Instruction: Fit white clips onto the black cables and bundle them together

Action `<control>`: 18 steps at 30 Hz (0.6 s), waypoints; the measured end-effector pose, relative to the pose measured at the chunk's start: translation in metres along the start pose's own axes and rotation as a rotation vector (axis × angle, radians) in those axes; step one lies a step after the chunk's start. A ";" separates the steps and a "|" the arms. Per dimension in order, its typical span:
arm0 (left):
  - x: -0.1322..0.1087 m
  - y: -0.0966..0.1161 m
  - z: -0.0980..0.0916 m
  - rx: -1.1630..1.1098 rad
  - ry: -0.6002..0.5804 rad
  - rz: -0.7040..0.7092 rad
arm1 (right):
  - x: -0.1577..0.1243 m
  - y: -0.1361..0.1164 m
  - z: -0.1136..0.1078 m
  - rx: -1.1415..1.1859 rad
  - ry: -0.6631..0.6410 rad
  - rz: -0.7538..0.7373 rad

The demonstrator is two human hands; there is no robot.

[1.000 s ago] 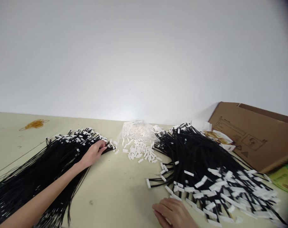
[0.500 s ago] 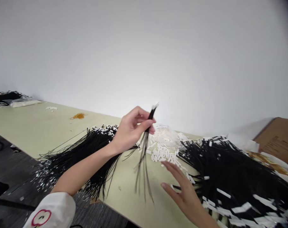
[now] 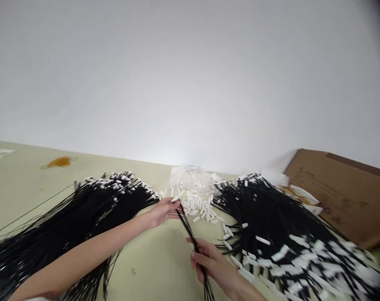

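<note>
My right hand [image 3: 210, 263] is closed around a thin bundle of black wires [image 3: 187, 228], whose lower ends hang past the fingers. At the bundle's upper end, my left hand [image 3: 165, 210] pinches it by the fingertips, close to a small white piece [image 3: 178, 196]. Whether that piece is attached to the wires I cannot tell. Just beyond the left fingertips lie many loose white pieces [image 3: 198, 207] on the table. A large heap of black wires with white ends [image 3: 92, 213] spreads under and beside my left forearm.
Another heap of black wires [image 3: 271, 213] with white tags lies right. A clear plastic bag [image 3: 191, 177] of white pieces rests near the wall. Yellow rubber bands [image 3: 60, 161] lie far left on the pale table [image 3: 155, 267]. A cardboard box [image 3: 340, 188] stands at right.
My left hand has brought the bundle down and toward the middle of the table. My right hand, open before, is now closed on its lower part. The view has turned right.
</note>
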State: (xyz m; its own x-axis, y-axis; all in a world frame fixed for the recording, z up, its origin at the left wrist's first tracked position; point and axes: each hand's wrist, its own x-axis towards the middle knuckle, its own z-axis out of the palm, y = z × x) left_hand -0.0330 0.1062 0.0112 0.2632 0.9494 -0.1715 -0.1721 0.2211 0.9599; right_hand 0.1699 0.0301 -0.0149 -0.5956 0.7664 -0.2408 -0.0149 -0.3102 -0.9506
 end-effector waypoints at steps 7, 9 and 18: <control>0.025 -0.007 -0.026 0.218 -0.256 -0.241 | -0.001 0.005 -0.012 -0.697 0.097 -0.244; 0.028 -0.011 -0.027 0.284 -0.324 -0.274 | 0.008 0.002 -0.019 -0.956 0.230 -0.356; 0.033 -0.021 -0.028 0.195 -0.440 -0.269 | 0.082 -0.004 -0.057 -1.321 0.452 -0.444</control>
State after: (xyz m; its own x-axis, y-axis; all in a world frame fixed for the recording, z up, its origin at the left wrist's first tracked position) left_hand -0.0469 0.1391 -0.0205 0.6531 0.6728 -0.3477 0.1241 0.3579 0.9255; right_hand 0.1670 0.1262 -0.0420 -0.4377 0.8440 0.3100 0.7531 0.5325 -0.3865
